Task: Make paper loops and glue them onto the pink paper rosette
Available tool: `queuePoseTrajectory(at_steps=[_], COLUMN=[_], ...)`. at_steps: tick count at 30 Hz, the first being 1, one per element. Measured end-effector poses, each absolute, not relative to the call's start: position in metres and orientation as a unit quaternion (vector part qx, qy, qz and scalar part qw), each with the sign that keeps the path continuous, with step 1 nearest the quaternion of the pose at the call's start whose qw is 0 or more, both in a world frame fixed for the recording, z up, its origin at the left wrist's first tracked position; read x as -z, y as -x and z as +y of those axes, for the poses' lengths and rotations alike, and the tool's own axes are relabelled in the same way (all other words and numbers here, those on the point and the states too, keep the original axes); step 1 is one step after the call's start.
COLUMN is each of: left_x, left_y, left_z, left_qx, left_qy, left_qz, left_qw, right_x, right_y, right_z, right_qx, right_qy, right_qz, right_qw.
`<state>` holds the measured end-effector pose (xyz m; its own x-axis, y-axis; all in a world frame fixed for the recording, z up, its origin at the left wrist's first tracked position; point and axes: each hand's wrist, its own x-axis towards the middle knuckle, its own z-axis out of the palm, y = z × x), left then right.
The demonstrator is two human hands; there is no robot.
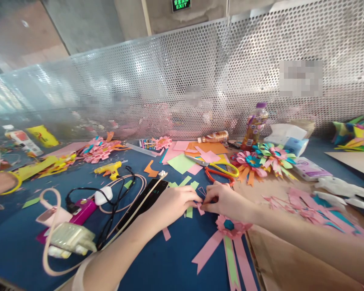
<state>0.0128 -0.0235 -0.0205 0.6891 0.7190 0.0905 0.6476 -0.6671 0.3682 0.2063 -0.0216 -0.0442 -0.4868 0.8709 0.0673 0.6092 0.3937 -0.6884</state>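
In the head view my left hand (180, 202) and my right hand (221, 197) meet over the blue table, fingers pinched together. Between them is a small pink paper strip (200, 209), which both hands grip. Something thin and wiry (202, 191) sticks up by the fingertips, too small to make out. Under my hands lie green paper strips (189, 211). A pink paper rosette (229, 225) with a blue centre and pink and green ribbon tails rests just below my right hand. Beyond the hands are scissors with yellow handles (226, 168) and scissors with red handles (220, 177).
A black phone (151, 198), a magenta power strip (83, 210), cables and a yellow glue gun (111, 169) lie left. Finished paper flowers (274, 155), an upright bottle (255, 125) and cardboard (291, 246) are right. Another person's arm (0, 184) reaches in at left. A perforated metal screen (170, 76) stands behind.
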Motion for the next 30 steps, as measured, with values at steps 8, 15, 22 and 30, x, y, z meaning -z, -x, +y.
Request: queuePoseTrajectory(at_steps=[8,15,22,30], left_x=[0.023,0.026,0.027,0.027], left_y=[-0.012,-0.012,-0.012,-0.012], left_z=[-0.021,-0.018,-0.019,-0.019], left_qx=[-0.118,-0.119,-0.107,-0.112], left_qy=[-0.912,-0.919,-0.922,-0.926], left_qz=[0.361,0.348,0.351,0.339], left_qw=[0.154,0.143,0.125,0.124], right_x=[0.045,0.052,0.051,0.056], right_y=[-0.206,-0.204,-0.203,-0.203], right_z=[-0.021,-0.019,-0.021,-0.02], right_qx=[-0.306,-0.293,-0.286,-0.28], right_qy=[0.467,0.47,0.476,0.473], right_qz=[-0.801,-0.802,-0.801,-0.805], right_qw=[0.216,0.225,0.225,0.224])
